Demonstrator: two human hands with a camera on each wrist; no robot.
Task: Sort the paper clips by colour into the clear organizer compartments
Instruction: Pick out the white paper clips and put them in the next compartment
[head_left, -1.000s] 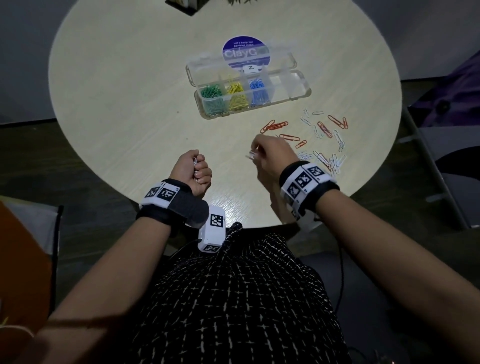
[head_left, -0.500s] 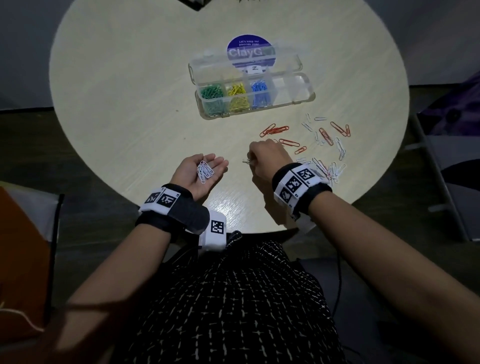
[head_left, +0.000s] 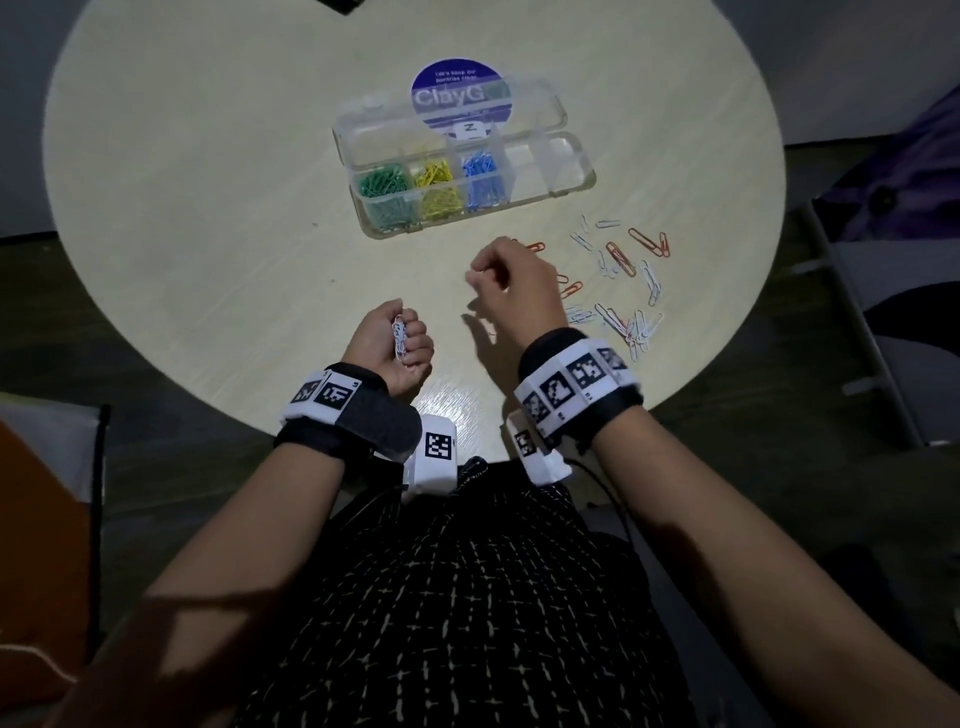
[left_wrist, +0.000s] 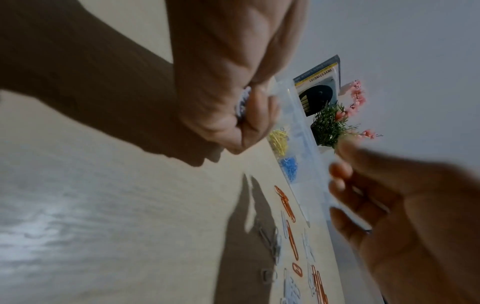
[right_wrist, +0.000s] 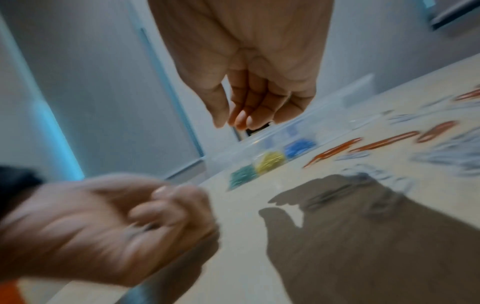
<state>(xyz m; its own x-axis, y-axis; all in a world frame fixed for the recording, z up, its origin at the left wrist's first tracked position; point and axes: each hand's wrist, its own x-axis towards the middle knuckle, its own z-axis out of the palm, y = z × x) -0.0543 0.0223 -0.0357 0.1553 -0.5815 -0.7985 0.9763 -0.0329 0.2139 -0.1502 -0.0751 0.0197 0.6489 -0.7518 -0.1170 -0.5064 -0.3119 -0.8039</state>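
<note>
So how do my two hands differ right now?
The left hand grips a bunch of white paper clips in a fist, near the table's edge. The right hand holds nothing, its fingers loosely curled, farther in beside the loose clips. Both hands wear marker wristbands.

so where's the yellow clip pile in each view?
Head: yellow clip pile, upper centre, in the organizer's second compartment from the left.
Left wrist, centre, right of the left hand.
Right wrist, centre.
Shared landmark: blue clips beside it.
</note>
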